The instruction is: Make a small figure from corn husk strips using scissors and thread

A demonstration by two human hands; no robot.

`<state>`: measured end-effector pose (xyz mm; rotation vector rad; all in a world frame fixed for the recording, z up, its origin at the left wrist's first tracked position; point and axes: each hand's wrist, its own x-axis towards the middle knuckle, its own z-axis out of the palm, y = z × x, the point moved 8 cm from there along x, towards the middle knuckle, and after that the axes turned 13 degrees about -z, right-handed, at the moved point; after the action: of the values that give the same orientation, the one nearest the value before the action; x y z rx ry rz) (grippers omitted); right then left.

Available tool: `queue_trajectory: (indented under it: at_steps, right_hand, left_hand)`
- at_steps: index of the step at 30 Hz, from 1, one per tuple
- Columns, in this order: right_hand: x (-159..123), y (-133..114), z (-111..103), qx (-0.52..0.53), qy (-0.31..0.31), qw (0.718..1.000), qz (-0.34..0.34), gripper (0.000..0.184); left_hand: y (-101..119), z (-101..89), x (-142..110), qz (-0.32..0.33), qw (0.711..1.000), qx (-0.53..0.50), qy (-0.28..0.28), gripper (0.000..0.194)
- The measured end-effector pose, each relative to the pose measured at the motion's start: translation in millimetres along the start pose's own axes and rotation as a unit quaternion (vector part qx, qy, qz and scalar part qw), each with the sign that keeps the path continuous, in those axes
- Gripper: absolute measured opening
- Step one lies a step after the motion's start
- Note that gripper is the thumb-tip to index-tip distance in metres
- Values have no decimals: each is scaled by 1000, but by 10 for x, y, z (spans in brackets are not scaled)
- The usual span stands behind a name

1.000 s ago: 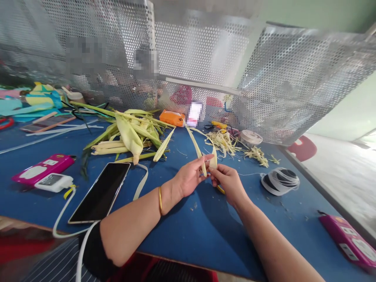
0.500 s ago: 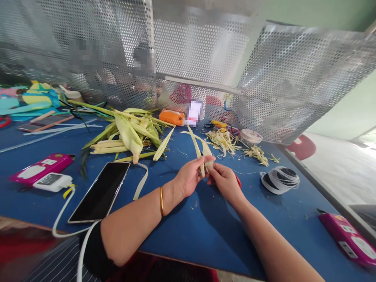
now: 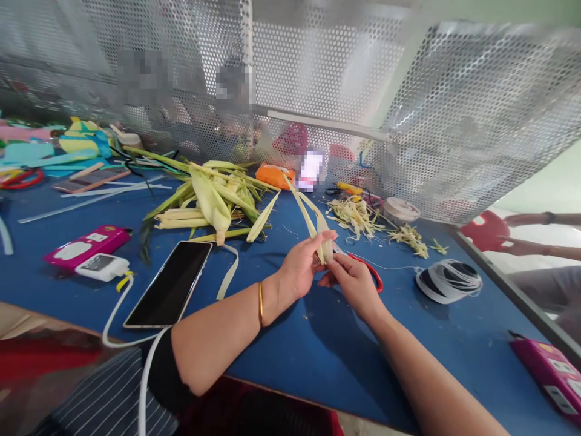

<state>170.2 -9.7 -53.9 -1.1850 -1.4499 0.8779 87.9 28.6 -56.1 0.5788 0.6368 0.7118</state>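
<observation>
Pale green corn husk strips (image 3: 323,233) stand up from between my two hands at the middle of the table. My left hand (image 3: 302,266) is closed on them, thumb on top, a gold bangle on its wrist. My right hand (image 3: 354,281) pinches the lower end of a strip with thumb and fingers. Red-handled scissors (image 3: 376,274) lie on the table just behind my right hand, partly hidden by it. To the left is a heap of corn husks (image 3: 213,200), with one loose husk leaf (image 3: 263,218) beside it.
A black-screened phone (image 3: 170,284) and a magenta power strip (image 3: 88,247) with a white plug lie left. Shredded husk (image 3: 356,218), a tape roll (image 3: 400,210) and a spool of white cord (image 3: 447,280) are right. Perforated metal panels (image 3: 318,72) border the back. Another person's arms (image 3: 544,233) show at far right.
The view has shifted, so the table's things sit further right. My hands have turned the husk strips slightly, and more of the scissors shows. Another person's arms have come into view.
</observation>
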Motion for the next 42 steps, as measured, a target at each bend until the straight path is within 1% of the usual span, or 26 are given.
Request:
queue_trajectory:
  at_steps: [1,3,5,7,10,13,17,19,20,22,23,24,25,26,27,28,29,30,31,32,33,35,37,38,40,42]
  right_hand:
    - [-2,-20,5,-15,4,1000,-11,34]
    - [-10,-69,-23,-90,24,995,-39,30]
    - [-25,-117,-72,-189,48,979,-58,25]
    - [-36,-152,-94,-258,54,962,-69,23]
    - [-36,-177,-95,-278,48,956,-81,22]
    - [-19,-154,-129,-260,49,961,-77,25]
    - [25,-124,-303,-252,71,963,-66,26]
    - [43,-152,-437,-269,93,957,-63,26]
    - [48,-176,-503,-284,104,951,-61,27]
    - [50,-243,-606,-334,118,933,-58,28]
    - [50,-282,-631,-363,117,923,-59,27]
    - [52,-317,-635,-387,108,914,-62,27]
    - [57,-347,-615,-402,91,908,-70,26]
    - [62,-371,-578,-407,68,907,-80,26]
    - [66,-387,-530,-403,40,910,-92,25]
    - [69,-396,-476,-392,9,914,-103,25]
    - [68,-401,-429,-379,-18,918,-113,26]
    - [66,-400,-395,-367,-39,922,-119,26]
    - [64,-395,-376,-354,-53,926,-121,25]
    - [65,-384,-368,-341,-61,930,-120,25]
    - [67,-370,-368,-323,-63,937,-117,25]
    - [79,-341,-385,-264,-49,957,-108,26]
    - [93,-315,-416,-176,-12,980,-97,24]
    - [98,-302,-433,-132,11,987,-89,24]
    - [104,-282,-456,-70,54,993,-76,30]
    - [105,-277,-451,-57,74,993,-72,34]
  left_hand:
    - [-2,-3,-4,-2,1000,-4,6,26]
    - [-2,-10,-7,3,1000,-17,13,23]
    - [-6,-21,-1,12,1000,-25,15,21]
    - [-24,-31,11,15,1000,-19,13,23]
    - [-48,-41,22,8,1000,-5,10,26]
    - [-24,-48,12,11,1000,8,18,27]
    - [23,-83,-13,20,995,69,73,31]
    - [48,-136,-52,29,982,127,135,33]
    - [71,-156,-84,40,971,168,166,31]
    - [185,-125,-184,99,930,284,211,27]
    - [270,-45,-249,155,897,357,211,30]
    - [358,75,-333,227,851,431,197,31]
    - [422,214,-423,301,798,494,169,28]
    - [459,332,-505,362,745,543,141,21]
    - [479,415,-560,403,699,580,116,18]
    - [490,463,-584,426,663,608,96,22]
    - [504,477,-577,433,638,630,88,26]
    - [515,468,-540,425,625,649,84,27]
    - [518,440,-482,403,623,665,83,22]
    - [517,402,-419,374,632,674,82,17]
    - [517,358,-364,345,649,672,84,14]
    - [508,272,-288,291,696,650,92,17]
    - [485,201,-247,242,744,615,102,20]
    - [465,177,-234,219,762,601,105,21]
    - [432,144,-220,188,783,583,111,22]
    - [417,135,-213,180,789,577,115,23]
